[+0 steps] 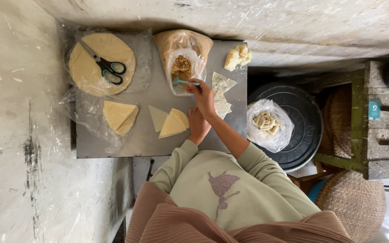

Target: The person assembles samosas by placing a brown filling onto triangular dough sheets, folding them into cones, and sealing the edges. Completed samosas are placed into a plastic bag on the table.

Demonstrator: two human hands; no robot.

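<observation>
Teal spoon (pixel 183 82) pinched in right hand (pixel 203 96) beside open filling bag (pixel 182 67); left hand (pixel 198 126) flat by triangle wrappers (pixel 173 123) on steel bench (pixel 154 96), kept within reach

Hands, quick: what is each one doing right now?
Right hand: closed on the teal spoon, its bowl at the filling bag.
Left hand: resting on the table beside the wrapper triangles; grip cannot be told.
</observation>
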